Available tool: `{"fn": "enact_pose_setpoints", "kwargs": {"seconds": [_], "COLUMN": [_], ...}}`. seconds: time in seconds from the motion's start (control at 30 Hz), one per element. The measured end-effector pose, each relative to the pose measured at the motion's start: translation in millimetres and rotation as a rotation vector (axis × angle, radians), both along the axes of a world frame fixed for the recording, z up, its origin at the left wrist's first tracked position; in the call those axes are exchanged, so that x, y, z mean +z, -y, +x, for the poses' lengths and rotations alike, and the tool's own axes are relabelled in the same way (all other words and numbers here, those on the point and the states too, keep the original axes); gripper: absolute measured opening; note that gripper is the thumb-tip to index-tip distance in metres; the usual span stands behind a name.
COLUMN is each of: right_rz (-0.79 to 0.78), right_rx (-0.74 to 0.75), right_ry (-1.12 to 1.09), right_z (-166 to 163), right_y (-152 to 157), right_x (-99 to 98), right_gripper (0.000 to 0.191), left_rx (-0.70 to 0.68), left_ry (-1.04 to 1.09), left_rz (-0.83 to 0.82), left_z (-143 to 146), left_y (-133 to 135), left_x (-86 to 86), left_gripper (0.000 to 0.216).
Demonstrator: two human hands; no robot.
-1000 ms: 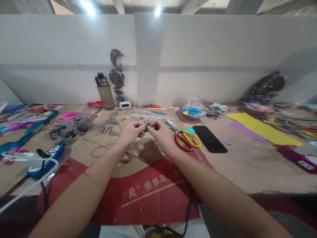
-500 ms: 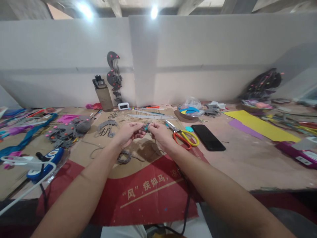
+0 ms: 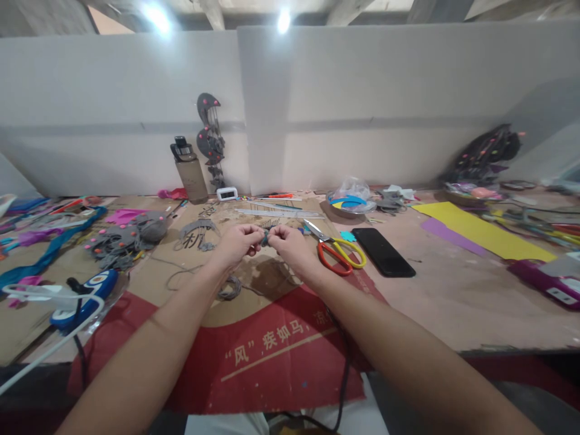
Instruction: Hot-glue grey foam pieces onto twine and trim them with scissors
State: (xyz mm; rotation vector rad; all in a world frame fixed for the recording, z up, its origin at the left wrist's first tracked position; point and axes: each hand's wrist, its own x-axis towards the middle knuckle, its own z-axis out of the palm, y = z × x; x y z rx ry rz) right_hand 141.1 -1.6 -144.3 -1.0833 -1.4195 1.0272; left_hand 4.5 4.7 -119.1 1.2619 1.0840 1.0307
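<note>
My left hand and my right hand meet over the cardboard, fingertips almost touching. Both pinch a small dark grey-green piece; its kind is mostly hidden by my fingers. Below my hands lies a loose coil of grey cord, and a strand of it trails across the cardboard. Scissors with one red and one yellow handle lie just right of my right hand. A grey curved felt-like piece rests left of my left hand.
A black phone lies right of the scissors. Metal rulers sit beyond my hands. At the back stand a bottle and a small white clock. Grey pieces with pink pins and a blue power strip are on the left.
My left hand's fingers have curled in more and its fingertips have turned around the small piece. My right hand keeps its pinch. The view has shifted slightly.
</note>
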Motion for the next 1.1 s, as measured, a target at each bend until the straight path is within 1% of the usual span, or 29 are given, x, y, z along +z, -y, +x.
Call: {"fn": "enact_pose_setpoints", "kwargs": {"seconds": [0.1, 0.17, 0.37, 0.47, 0.53, 0.6, 0.67, 0.73, 0.8, 0.83, 0.87, 0.93, 1.0, 1.03, 1.1], "right_rz": [0.047, 0.043, -0.064, -0.092, -0.099, -0.102, -0.085, -0.014, 0.085, 0.116, 0.122, 0.083, 0.076, 0.094, 0.124], "right_rx": [-0.023, -0.023, 0.126, 0.169, 0.179, 0.173, 0.162, 0.139, 0.076, 0.034, -0.002, -0.052, -0.116, -0.164, -0.242], "right_ry": [0.018, -0.001, -0.167, -0.196, -0.136, -0.027, 0.119, 0.285, 0.404, 0.423, 0.412, 0.349, 0.368, 0.438, 0.663], "right_z": [-1.7, -2.3, 0.1, 2.7, 5.6, 9.9, 15.4, 22.0, 29.5, 33.5, 37.8, 46.9, 55.7, 59.5, 64.0], "right_y": [-1.6, -3.6, -9.9, -11.4, -12.0, -12.4, -13.0, -14.4, -16.9, -18.5, -20.2, -23.2, -24.8, -24.9, -24.3], "right_x": [-2.5, -5.4, -14.8, -17.3, -17.9, -17.6, -15.8, -11.8, -5.5, -1.8, 2.0, 8.9, 13.0, 13.3, 9.5], "right_gripper": [0.01, 0.011, 0.025, 0.026, 0.022, 0.018, 0.018, 0.021, 0.024, 0.024, 0.023, 0.022, 0.022, 0.024, 0.029], "left_rx": [0.014, 0.036, 0.041, 0.103, 0.157, 0.194, 0.234, 0.297, 0.339, 0.352, 0.359, 0.364, 0.351, 0.337, 0.309], "left_ry": [-0.022, -0.047, -0.042, -0.008, 0.038, 0.071, 0.119, 0.109, 0.068, 0.06, 0.06, 0.077, 0.075, 0.068, 0.049], "left_rz": [0.006, 0.014, -0.039, -0.058, -0.089, -0.14, -0.133, -0.099, -0.056, -0.035, -0.019, 0.006, 0.02, 0.022, 0.032], "left_z": [0.0, -0.8, -12.4, -24.9, -35.7, -47.4, -58.3, -66.5, -71.1, -72.0, -72.1, -70.3, -67.2, -65.5, -61.9], "left_y": [-0.5, -1.9, -11.2, -17.8, -22.7, -27.7, -32.2, -35.5, -37.2, -37.4, -37.3, -36.4, -35.1, -34.3, -32.8], "left_x": [-1.4, -3.0, -6.9, -3.9, 0.0, 4.1, 7.1, 8.6, 8.8, 8.6, 8.3, 7.2, 5.6, 4.7, 2.8], "left_gripper": [0.012, 0.012, 0.016, 0.016, 0.013, 0.012, 0.013, 0.013, 0.012, 0.012, 0.011, 0.012, 0.013, 0.014, 0.015]}}
